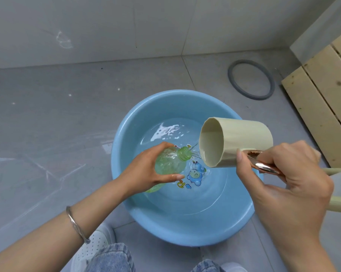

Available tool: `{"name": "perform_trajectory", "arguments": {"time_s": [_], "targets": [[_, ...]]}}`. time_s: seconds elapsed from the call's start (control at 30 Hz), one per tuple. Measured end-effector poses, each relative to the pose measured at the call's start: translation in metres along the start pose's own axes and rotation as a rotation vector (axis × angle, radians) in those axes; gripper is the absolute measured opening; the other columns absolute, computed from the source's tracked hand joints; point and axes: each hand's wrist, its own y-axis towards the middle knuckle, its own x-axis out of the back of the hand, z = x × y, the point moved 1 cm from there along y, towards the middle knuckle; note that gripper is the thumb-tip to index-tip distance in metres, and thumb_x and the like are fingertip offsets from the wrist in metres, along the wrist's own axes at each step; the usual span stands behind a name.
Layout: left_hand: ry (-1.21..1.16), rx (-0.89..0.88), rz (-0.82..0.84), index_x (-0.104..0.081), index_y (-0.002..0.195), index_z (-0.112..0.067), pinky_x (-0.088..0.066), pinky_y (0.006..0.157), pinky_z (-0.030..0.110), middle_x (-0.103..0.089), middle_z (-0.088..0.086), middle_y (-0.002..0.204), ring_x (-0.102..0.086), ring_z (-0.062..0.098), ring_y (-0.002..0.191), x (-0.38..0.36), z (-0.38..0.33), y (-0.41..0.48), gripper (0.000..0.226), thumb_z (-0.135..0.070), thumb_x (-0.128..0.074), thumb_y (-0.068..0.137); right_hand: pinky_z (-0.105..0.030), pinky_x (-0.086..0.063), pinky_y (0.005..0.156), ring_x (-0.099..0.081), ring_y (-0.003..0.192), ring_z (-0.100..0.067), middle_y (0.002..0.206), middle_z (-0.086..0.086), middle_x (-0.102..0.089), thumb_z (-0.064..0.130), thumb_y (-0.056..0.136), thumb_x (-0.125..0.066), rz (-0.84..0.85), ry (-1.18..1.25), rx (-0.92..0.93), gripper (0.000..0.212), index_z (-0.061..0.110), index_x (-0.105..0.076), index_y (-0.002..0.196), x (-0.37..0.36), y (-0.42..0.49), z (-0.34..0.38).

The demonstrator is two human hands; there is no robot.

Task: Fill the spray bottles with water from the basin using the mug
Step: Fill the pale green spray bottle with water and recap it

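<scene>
A blue basin (126, 201) stands on the grey tiled floor with shallow water and a cartoon print on its bottom. My left hand (146, 169) grips a translucent green bottle (171, 160), tilted over the water, its threaded neck pointing toward the mug. My right hand (287, 179) grips the shiny copper handle of a beige mug (244, 140). The mug is tipped on its side with its mouth facing the bottle's neck. A little water lies at the mug's lower lip, close to the neck. No spray head shows on the bottle.
A grey rubber ring (251, 79) lies on the floor beyond the basin. A pale wooden slatted pallet (322, 99) stands at the right. A pale green object (340, 189) pokes in behind my right hand. My knees and white shoes (95, 242) are at the bottom.
</scene>
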Motion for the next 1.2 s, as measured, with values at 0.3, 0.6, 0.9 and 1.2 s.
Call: {"name": "perform_trajectory", "arguments": {"time_s": [0.3, 0.6, 0.9, 1.2], "targets": [[0.003, -0.014, -0.003, -0.043, 0.114, -0.054, -0.043, 0.095, 0.021, -0.054, -0.036, 0.113, -0.054, -0.001, 0.110, -0.001, -0.001, 0.000, 0.064, -0.074, -0.071, 0.060, -0.028, -0.023, 0.074, -0.028, 0.066, -0.013, 0.059, 0.008, -0.035, 0.017, 0.085, -0.066, -0.021, -0.085, 0.203, 0.036, 0.008, -0.051, 0.054, -0.001, 0.002, 0.006], [-0.016, -0.011, -0.002, -0.041, 0.107, -0.067, -0.043, 0.092, 0.020, -0.055, -0.037, 0.110, -0.054, -0.006, 0.106, -0.001, 0.000, 0.000, 0.055, -0.069, -0.075, 0.064, -0.028, -0.021, 0.073, -0.032, 0.064, -0.020, 0.052, -0.002, -0.050, 0.013, 0.085, -0.067, -0.034, -0.138, 0.327, 0.038, 0.007, -0.053, 0.051, -0.009, -0.001, 0.006], [-0.040, 0.008, -0.012, -0.045, 0.109, -0.059, -0.042, 0.092, 0.018, -0.056, -0.035, 0.112, -0.054, -0.004, 0.108, -0.001, 0.002, -0.001, 0.057, -0.074, -0.070, 0.060, -0.029, -0.028, 0.066, -0.032, 0.063, -0.013, 0.060, 0.015, -0.036, 0.023, 0.084, -0.066, -0.048, 0.066, 0.068, 0.037, 0.008, -0.048, 0.055, -0.017, -0.004, -0.008], [-0.099, 0.051, -0.041, -0.046, 0.108, -0.052, -0.035, 0.087, 0.003, -0.055, -0.038, 0.112, -0.053, -0.015, 0.104, 0.001, 0.006, -0.002, 0.057, -0.072, -0.069, 0.060, -0.032, -0.032, 0.060, -0.043, 0.064, -0.024, 0.057, 0.008, -0.042, 0.018, 0.081, -0.070, 0.093, 0.210, -0.574, 0.035, 0.014, -0.043, 0.059, -0.099, -0.051, -0.110]]}}
